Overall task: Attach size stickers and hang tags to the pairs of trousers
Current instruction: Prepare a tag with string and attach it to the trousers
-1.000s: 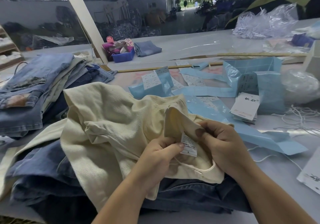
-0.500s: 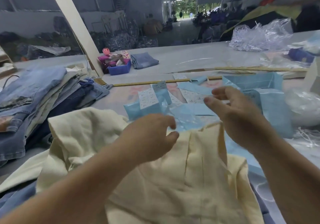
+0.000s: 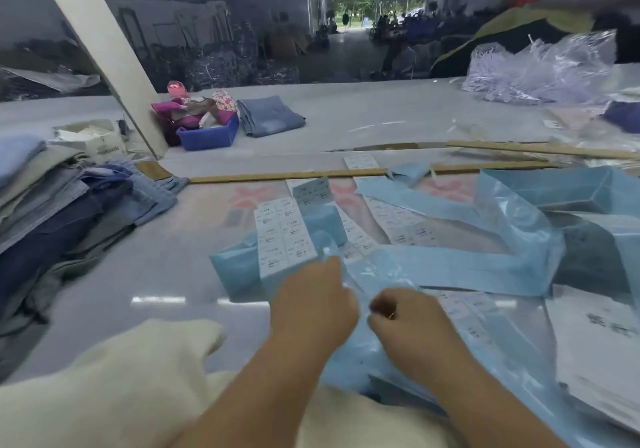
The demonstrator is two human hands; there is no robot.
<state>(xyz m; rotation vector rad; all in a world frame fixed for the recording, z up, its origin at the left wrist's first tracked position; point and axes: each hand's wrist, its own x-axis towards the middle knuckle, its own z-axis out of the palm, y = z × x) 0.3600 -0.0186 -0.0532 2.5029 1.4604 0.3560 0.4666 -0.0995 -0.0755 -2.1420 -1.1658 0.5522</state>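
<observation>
Obs. from beside the table (image 3: 104, 274). Both hands are out over the sticker supply at centre frame, close together but not touching.

Left hand (image 3: 313, 304): reaches to the lower edge of the white size-sticker sheet (image 3: 287, 236), which leans on a blue backing strip (image 3: 239, 271). Fingertips are at the sheet's bottom corner. Whether they already pinch a sticker I cannot tell; the fingers are hidden behind the back of the hand and blurred.

Right hand (image 3: 407, 323): fingers curled inward over the loose blue backing paper (image 3: 450, 267). It looks like a pinch, perhaps on the paper or a peeled sticker, but what it holds, if anything, is not resolvable.

Cream trousers (image 3: 104, 388): lower left of the frame, bunched under the forearms, just short of the sticker sheets. Judgement: kept near so that a peeled sticker travels only a short way.

More sticker sheets (image 3: 398, 219) lie flat among the blue strips, centre right. White cards, probably hang tags (image 3: 602, 343), are stacked at the right edge within reach of the right hand.

Stack of folded jeans (image 3: 62, 212) at mid left; whether it is done or waiting is unclear. Blue tray (image 3: 207, 136) and one folded pair of jeans (image 3: 270, 116) lie upper centre, well apart. Clear plastic bags (image 3: 540, 70) upper right.

Judgement: the step in hand is fetching a size sticker.
</observation>
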